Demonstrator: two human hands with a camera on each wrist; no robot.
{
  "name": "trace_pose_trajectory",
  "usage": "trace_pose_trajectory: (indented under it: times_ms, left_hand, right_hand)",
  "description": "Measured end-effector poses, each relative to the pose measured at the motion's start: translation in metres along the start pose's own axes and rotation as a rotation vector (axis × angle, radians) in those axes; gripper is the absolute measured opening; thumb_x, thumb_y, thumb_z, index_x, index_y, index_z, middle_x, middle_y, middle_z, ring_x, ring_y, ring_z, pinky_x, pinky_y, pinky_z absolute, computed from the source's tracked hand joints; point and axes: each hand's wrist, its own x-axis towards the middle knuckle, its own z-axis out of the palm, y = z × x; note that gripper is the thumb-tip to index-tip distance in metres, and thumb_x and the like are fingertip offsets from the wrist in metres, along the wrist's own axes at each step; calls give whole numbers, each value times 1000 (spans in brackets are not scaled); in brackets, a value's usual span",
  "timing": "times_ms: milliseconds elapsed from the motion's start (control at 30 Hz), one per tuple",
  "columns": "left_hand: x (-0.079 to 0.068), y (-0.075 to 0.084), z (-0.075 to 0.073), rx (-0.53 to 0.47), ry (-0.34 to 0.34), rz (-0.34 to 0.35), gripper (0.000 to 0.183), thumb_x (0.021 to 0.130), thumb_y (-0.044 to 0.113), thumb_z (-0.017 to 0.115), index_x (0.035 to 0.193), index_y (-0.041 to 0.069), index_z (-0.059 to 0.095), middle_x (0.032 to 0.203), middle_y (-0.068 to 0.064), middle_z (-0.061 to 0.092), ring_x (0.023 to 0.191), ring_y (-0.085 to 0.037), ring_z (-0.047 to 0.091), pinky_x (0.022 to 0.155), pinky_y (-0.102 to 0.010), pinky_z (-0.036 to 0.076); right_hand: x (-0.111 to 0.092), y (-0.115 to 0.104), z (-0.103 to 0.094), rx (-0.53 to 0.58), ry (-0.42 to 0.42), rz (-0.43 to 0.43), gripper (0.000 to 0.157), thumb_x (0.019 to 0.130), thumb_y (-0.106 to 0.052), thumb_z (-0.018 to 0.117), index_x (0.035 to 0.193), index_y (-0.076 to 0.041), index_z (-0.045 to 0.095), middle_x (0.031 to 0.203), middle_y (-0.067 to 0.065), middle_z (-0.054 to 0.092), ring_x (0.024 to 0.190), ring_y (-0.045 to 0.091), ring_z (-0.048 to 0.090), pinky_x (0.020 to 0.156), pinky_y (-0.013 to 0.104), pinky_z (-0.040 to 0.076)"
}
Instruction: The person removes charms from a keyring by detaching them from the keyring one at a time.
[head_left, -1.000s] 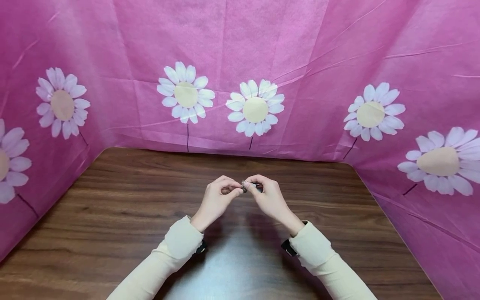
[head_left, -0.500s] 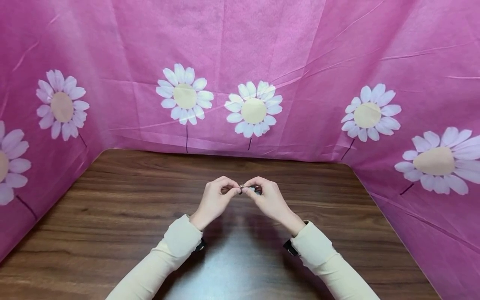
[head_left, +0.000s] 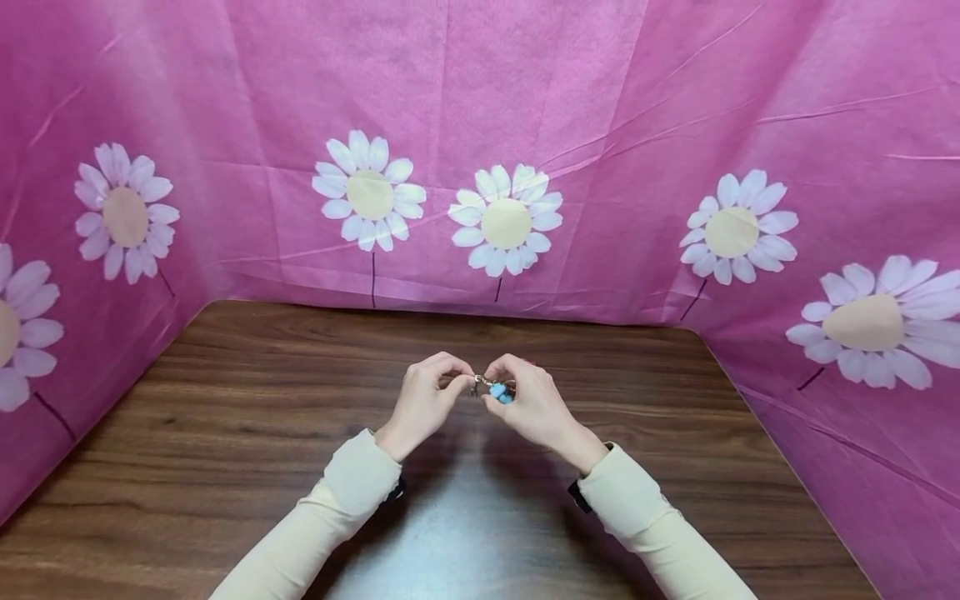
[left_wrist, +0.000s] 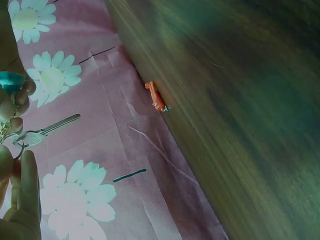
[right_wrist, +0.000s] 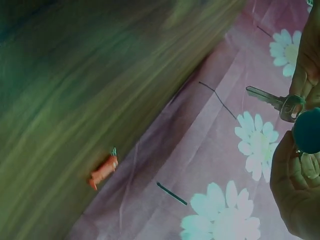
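Over the table's middle, my left hand (head_left: 426,402) pinches a metal key ring (head_left: 477,381) between thumb and fingertips. From the ring hangs a silver key (left_wrist: 55,126), pointing away from the hands in both wrist views. A short gold chain joins the ring to a light blue charm (head_left: 500,392), which looks teal in the wrist views. My right hand (head_left: 534,400) has its fingers curled around this charm and chain. Its fingers hide part of the charm, so its full shape cannot be told.
A small orange object (left_wrist: 155,96) with a green tip lies on the wooden table (head_left: 300,358), mostly hidden behind the right hand in the head view. A pink cloth (head_left: 585,92) with daisies encloses the table's back and sides.
The hands have drawn slightly apart, the left one shifting a little to the left. The blue charm, mostly covered before, now shows between them, with the chain stretched to the ring.
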Motion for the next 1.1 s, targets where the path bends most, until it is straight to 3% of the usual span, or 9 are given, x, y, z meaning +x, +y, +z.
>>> trace_pose_trajectory:
  times_ms: [200, 367, 567, 833, 1100]
  left_hand:
    - [0, -3, 0, -41, 4, -21, 4, 78, 5, 67, 75, 6, 66, 76, -3, 64, 70, -9, 61, 66, -20, 53]
    - [-1, -4, 0, -59, 2, -31, 4, 78, 5, 68, 75, 5, 66, 75, -3, 64, 69, -9, 60, 64, -20, 53]
    - [-2, -3, 0, -68, 7, -31, 4, 79, 6, 67, 75, 4, 66, 74, -3, 63, 68, -6, 58, 63, -20, 52]
    - [-2, -6, 2, -131, 38, -56, 4, 79, 6, 67, 77, 3, 66, 75, -5, 64, 67, -5, 58, 63, -22, 53]
    - [-1, -5, 0, -210, 60, -172, 5, 78, 2, 67, 80, -2, 65, 76, -12, 65, 68, -6, 58, 66, -20, 51]
  right_hand:
    - [1, 5, 2, 229, -52, 131, 9, 80, -8, 63, 88, -12, 62, 84, 1, 65, 72, 8, 60, 65, 22, 50]
    - [2, 8, 4, 314, -78, 189, 7, 81, -12, 65, 87, -12, 63, 86, 3, 65, 73, 10, 61, 66, 23, 50]
    - [2, 9, 3, 301, -49, 189, 17, 70, -14, 77, 83, -13, 65, 80, 2, 66, 67, 7, 58, 61, 20, 48]
    - [0, 11, 3, 288, 10, 156, 9, 77, -18, 71, 86, -16, 68, 80, 1, 67, 66, 9, 52, 57, 19, 44]
    - [0, 13, 3, 269, 72, 82, 17, 76, -19, 72, 93, -15, 71, 80, 1, 68, 64, 6, 53, 56, 19, 45]
